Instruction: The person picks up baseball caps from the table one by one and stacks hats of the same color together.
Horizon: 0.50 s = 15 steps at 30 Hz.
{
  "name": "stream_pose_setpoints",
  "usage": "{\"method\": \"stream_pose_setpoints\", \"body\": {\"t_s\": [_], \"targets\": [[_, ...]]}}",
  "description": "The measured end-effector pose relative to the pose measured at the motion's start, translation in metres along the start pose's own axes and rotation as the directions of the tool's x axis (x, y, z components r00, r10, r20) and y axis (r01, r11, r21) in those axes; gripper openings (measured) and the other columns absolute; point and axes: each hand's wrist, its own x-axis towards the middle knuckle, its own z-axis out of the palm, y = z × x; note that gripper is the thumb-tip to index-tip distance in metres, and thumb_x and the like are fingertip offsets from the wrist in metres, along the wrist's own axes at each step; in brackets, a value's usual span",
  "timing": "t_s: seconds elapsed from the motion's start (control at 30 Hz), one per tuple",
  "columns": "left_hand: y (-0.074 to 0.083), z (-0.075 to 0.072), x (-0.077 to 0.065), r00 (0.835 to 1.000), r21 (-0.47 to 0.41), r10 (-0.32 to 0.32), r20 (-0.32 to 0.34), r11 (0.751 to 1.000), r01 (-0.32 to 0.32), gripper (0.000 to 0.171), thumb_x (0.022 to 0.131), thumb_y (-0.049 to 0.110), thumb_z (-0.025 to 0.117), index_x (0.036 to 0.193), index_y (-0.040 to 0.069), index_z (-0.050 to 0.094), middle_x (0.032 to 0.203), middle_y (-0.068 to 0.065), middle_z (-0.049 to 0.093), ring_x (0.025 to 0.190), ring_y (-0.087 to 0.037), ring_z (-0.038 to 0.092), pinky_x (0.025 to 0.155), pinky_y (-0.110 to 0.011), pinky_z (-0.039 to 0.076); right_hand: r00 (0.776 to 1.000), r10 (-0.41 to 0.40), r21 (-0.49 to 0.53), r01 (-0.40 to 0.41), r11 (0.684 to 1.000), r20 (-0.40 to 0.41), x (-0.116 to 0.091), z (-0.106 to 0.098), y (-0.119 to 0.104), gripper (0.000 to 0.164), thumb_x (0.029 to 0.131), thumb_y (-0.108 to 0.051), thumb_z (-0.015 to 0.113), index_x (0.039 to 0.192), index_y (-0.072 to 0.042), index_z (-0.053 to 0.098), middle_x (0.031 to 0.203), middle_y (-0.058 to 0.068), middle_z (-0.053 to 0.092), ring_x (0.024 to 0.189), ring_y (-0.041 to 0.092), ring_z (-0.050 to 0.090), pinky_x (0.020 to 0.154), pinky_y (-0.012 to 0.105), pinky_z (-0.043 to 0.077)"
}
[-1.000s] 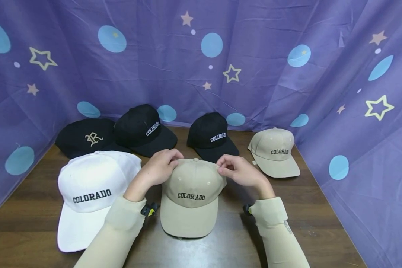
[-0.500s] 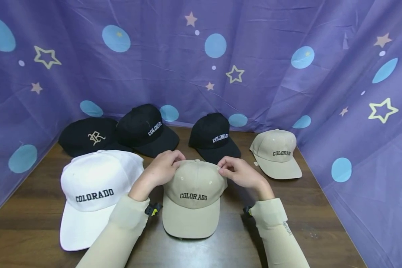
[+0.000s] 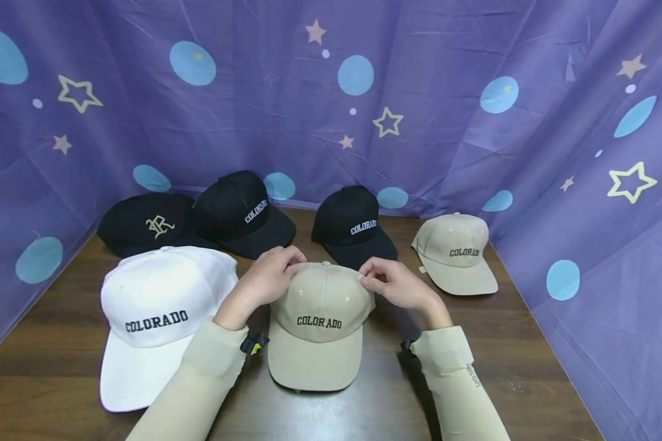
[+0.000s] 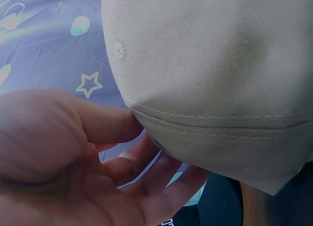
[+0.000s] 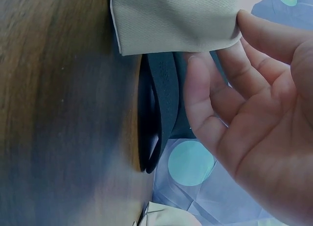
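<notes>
A beige baseball cap [image 3: 315, 358] lettered COLORADO sits on the table in front of me, its brim toward me. My left hand [image 3: 266, 278] pinches the cap's upper left edge. In the left wrist view, the thumb lies at the rim of the beige cloth [image 4: 210, 79] and the other fingertips are behind it. On the opposite side, my right hand [image 3: 399, 285] pinches the upper right edge. The right wrist view has the thumb against the cap's edge [image 5: 181, 25], with fingers curved behind the fabric and their tips partly hidden.
A white cap [image 3: 149, 361] stands close by my left forearm. Behind are a black cap with a gold letter [image 3: 143, 226], a black COLORADO cap [image 3: 234, 211], another black cap [image 3: 344, 214] and a second beige cap [image 3: 455, 245]. A purple curtain [image 3: 287, 135] surrounds the wooden table [image 3: 507, 361].
The whole head view has shifted slightly to the right. Both hands stay at the beige cap's upper edges, and the caps keep their places.
</notes>
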Motion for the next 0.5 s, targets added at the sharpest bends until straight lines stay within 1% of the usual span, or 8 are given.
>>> {"method": "stream_pose_setpoints", "body": {"t_s": [0.1,0.3,0.5], "targets": [[-0.0005,0.0006,-0.0002,1.0,-0.001,-0.002,-0.004,1.0,0.002,0.014,0.097,0.009,0.053,0.108,0.012,0.062,0.1,-0.007,0.057,0.093,-0.023,0.05,0.08,-0.041,0.045,1.0,0.003,0.001,-0.003,1.0,-0.009,0.0001,0.0014,0.0001,0.006,0.095,-0.017,0.062,0.1,-0.018,0.06,0.084,-0.004,0.064,0.077,0.014,0.058,0.071,0.035,0.049],[-0.0004,0.0001,0.0001,1.0,-0.001,-0.012,-0.015,1.0,0.012,0.016,0.098,0.008,0.052,0.11,0.012,0.061,0.1,-0.007,0.056,0.093,-0.023,0.05,0.08,-0.041,0.045,1.0,0.013,0.007,-0.013,1.0,-0.027,0.0027,0.0032,0.0004,0.006,0.095,-0.019,0.062,0.101,-0.017,0.061,0.085,-0.001,0.064,0.079,0.016,0.058,0.071,0.038,0.048],[0.0006,-0.0006,0.001,1.0,0.003,-0.006,-0.022,1.0,0.006,0.017,0.098,0.008,0.052,0.113,0.01,0.06,0.103,-0.008,0.056,0.097,-0.024,0.05,0.084,-0.042,0.044,0.999,0.028,0.004,-0.028,1.0,-0.037,0.0029,0.0023,0.0008,0.006,0.095,-0.018,0.062,0.101,-0.019,0.061,0.085,-0.002,0.064,0.079,0.016,0.058,0.071,0.037,0.049]]}}
